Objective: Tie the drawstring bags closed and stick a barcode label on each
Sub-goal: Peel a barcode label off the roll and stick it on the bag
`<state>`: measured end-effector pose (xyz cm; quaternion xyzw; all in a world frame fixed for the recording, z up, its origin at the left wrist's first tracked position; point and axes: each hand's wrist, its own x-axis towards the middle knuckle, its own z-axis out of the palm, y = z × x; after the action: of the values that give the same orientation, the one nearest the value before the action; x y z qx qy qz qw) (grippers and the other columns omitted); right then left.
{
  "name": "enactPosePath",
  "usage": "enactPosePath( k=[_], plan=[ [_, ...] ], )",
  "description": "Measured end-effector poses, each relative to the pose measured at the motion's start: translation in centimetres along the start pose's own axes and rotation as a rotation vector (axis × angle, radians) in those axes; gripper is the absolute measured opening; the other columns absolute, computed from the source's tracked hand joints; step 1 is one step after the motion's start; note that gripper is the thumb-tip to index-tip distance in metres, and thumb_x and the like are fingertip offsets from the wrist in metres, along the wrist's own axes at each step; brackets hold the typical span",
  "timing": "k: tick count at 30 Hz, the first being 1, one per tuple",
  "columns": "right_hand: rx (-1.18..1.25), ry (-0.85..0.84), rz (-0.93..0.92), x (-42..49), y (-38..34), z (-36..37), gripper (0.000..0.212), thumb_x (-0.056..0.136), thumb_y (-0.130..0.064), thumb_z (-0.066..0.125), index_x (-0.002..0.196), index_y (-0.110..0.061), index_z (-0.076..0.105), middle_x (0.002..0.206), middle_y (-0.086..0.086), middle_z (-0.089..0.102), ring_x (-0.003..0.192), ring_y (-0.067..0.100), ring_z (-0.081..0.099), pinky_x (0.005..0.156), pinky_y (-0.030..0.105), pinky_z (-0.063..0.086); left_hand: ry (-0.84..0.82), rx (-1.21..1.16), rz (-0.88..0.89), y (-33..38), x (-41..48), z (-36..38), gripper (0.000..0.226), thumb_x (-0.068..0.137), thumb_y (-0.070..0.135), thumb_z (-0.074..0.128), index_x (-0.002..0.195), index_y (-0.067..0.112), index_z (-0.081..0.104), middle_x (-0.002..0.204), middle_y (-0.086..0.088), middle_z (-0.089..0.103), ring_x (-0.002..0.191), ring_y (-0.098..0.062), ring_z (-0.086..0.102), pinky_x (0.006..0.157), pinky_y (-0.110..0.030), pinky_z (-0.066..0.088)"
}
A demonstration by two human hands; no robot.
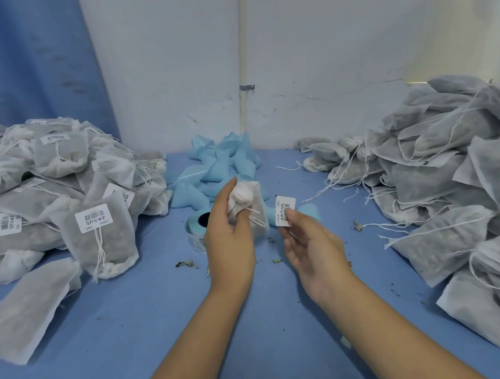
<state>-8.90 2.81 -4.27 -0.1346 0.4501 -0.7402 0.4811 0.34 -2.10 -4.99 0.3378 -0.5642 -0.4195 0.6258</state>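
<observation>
Head view: left hand (228, 240) grips a tied drawstring bag (245, 201) by its gathered neck; right hand (309, 245) pinches a barcode label (285, 210) just beside it.

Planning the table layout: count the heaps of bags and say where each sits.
2. The labelled heap lies left on the table, the unlabelled heap at its right. The left hand holds one separate bag. Heaps beyond the frame's edges would be hidden.

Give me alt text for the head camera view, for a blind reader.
The left hand grips a white drawstring bag while the right hand pinches a barcode label beside it, above a blue table.
</observation>
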Motion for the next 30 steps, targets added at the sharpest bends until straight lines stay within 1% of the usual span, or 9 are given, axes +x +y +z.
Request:
enactPosePath(
  k=[4, 9, 13, 16, 18, 21, 22, 26, 30],
  plan=[
    [0.033, -0.026, 0.117, -0.6, 0.5, 0.6, 0.004, 0.084, -0.015, 0.070, 0.085, -0.016, 0.066, 0.073, -0.003, 0.074, 0.062, 0.003, 0.069, 0.048, 0.012, 0.047, 0.023, 0.000, 0.076, 0.1, -0.2, 0.2, 0.053, 0.094, -0.002, 0.049, 0.121, 0.043, 0.047, 0.132, 0.006, 0.055, 0.123, -0.004, 0.050, 0.102, -0.018, 0.038],
    [0.021, -0.059, 0.158, -0.9, 1.2, 0.8, 0.003, 0.083, -0.014, 0.071, 0.086, -0.014, 0.068, 0.077, -0.002, 0.075, 0.065, 0.005, 0.070, 0.047, 0.013, 0.047, 0.015, -0.026, 0.080, 0.5, -0.5, 0.4, 0.051, 0.093, 0.000, 0.050, 0.122, 0.042, 0.048, 0.131, 0.008, 0.055, 0.120, -0.002, 0.051, 0.099, -0.014, 0.040],
    [-0.098, -0.078, 0.104, -0.7, 1.1, 0.4, 0.007, 0.084, -0.019, 0.071, 0.089, -0.014, 0.070, 0.082, -0.001, 0.076, 0.073, 0.008, 0.072, 0.050, 0.012, 0.049, -0.018, -0.075, 0.055, 1.0, -0.5, 0.6, 0.046, 0.093, 0.002, 0.051, 0.121, 0.039, 0.053, 0.120, 0.014, 0.062, 0.104, 0.005, 0.058, 0.086, -0.011, 0.045],
    [-0.230, -0.072, 0.042, -0.6, 0.6, 0.3, 0.017, 0.082, -0.027, 0.074, 0.089, -0.012, 0.069, 0.079, -0.001, 0.075, 0.065, 0.008, 0.070, 0.048, 0.013, 0.047, -0.027, -0.095, 0.046, 1.3, -0.3, 0.5, 0.040, 0.092, 0.003, 0.052, 0.117, 0.033, 0.056, 0.108, 0.022, 0.064, 0.095, 0.008, 0.059, 0.080, -0.009, 0.044],
    [-0.304, -0.065, 0.007, -0.3, 0.5, 0.2, 0.024, 0.079, -0.030, 0.076, 0.092, -0.012, 0.066, 0.083, -0.001, 0.072, 0.069, 0.008, 0.066, 0.056, 0.018, 0.049, -0.025, -0.107, 0.040, 1.5, 0.0, 0.3, 0.035, 0.090, 0.001, 0.054, 0.112, 0.028, 0.060, 0.099, 0.022, 0.066, 0.091, 0.007, 0.060, 0.080, -0.010, 0.046],
    [-0.323, -0.100, -0.067, 0.1, 0.5, -0.2, 0.041, 0.081, -0.021, 0.074, 0.118, -0.015, 0.058, 0.115, 0.002, 0.066, 0.100, 0.014, 0.064, 0.080, 0.026, 0.051, -0.056, -0.116, -0.016, 1.6, 0.6, 0.0, 0.025, 0.088, 0.000, 0.056, 0.100, 0.020, 0.064, 0.078, 0.023, 0.067, 0.074, 0.007, 0.060, 0.067, -0.008, 0.045],
    [-0.340, -0.132, -0.104, 0.2, 0.4, -0.3, 0.039, 0.082, -0.017, 0.071, 0.119, -0.017, 0.059, 0.116, 0.002, 0.066, 0.102, 0.015, 0.064, 0.081, 0.027, 0.051, -0.079, -0.108, -0.046, 1.5, 0.7, -0.2, 0.023, 0.088, 0.002, 0.058, 0.097, 0.021, 0.065, 0.077, 0.021, 0.067, 0.073, 0.005, 0.060, 0.066, -0.009, 0.046],
    [-0.362, -0.254, -0.159, 0.3, -0.2, -0.6, 0.022, 0.083, -0.005, 0.064, 0.104, -0.010, 0.067, 0.090, 0.004, 0.072, 0.080, 0.016, 0.066, 0.066, 0.022, 0.050, -0.165, -0.081, -0.126, 1.6, 1.1, -0.4, 0.025, 0.087, 0.015, 0.066, 0.111, 0.019, 0.063, 0.097, 0.010, 0.069, 0.085, 0.000, 0.065, 0.070, -0.012, 0.049],
    [-0.127, -0.238, -0.110, 0.5, -0.1, -0.6, 0.014, 0.085, -0.005, 0.064, 0.097, -0.013, 0.065, 0.084, 0.002, 0.071, 0.074, 0.011, 0.067, 0.063, 0.020, 0.051, -0.258, -0.113, -0.260, 1.8, 0.8, -0.3, 0.040, 0.078, 0.023, 0.076, 0.113, 0.027, 0.057, 0.084, 0.007, 0.074, 0.074, -0.001, 0.069, 0.059, -0.010, 0.048]
  ],
)
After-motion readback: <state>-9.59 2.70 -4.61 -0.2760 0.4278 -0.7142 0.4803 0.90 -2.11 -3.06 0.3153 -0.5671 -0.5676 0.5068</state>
